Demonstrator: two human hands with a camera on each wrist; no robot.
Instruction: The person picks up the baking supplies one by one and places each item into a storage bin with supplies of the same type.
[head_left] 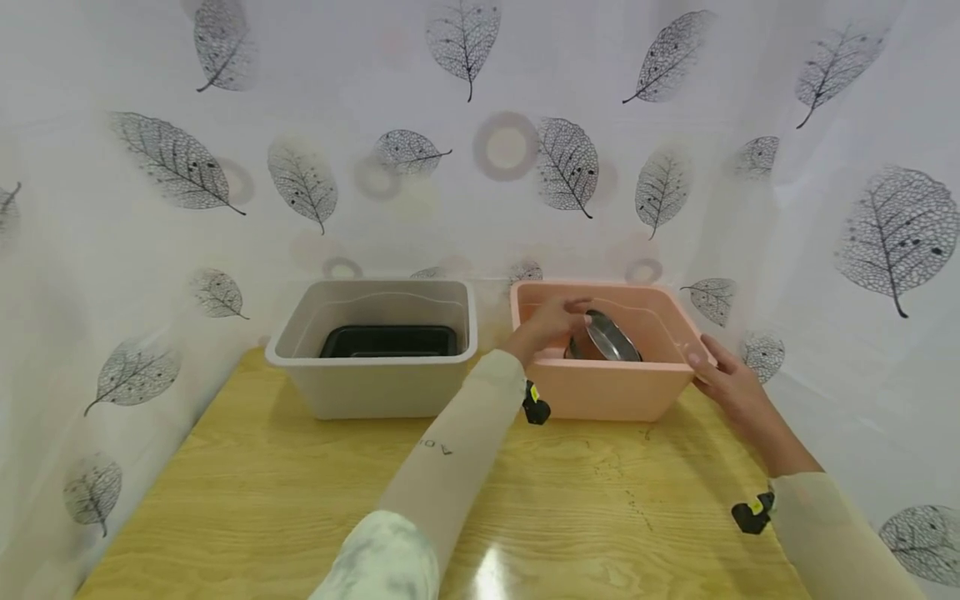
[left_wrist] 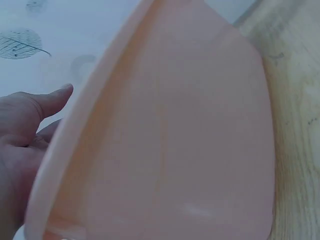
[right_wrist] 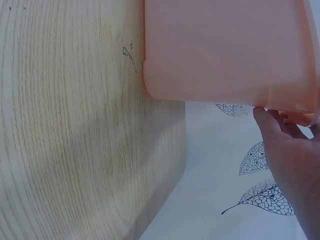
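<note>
My left hand (head_left: 553,323) reaches over the left side of a pink plastic bin (head_left: 600,392). Its fingertips are at the raised edge of a shiny metal bowl-like dish (head_left: 611,337), which lies tilted inside. Whether they pinch it cannot be made out. In the left wrist view the thumb (left_wrist: 56,100) stretches past the bin's rim, and the other fingers are mostly hidden. At the bin's right front corner, my right hand (head_left: 731,387) grips the rim; the right wrist view shows this hand (right_wrist: 295,155) against the bin wall (right_wrist: 230,50).
Left of the pink bin stands a grey-white bin (head_left: 375,390) with a black tray-like item (head_left: 390,340) inside. Both bins rest on a wooden table (head_left: 315,500). A leaf-patterned curtain (head_left: 337,83) hangs behind and along the sides.
</note>
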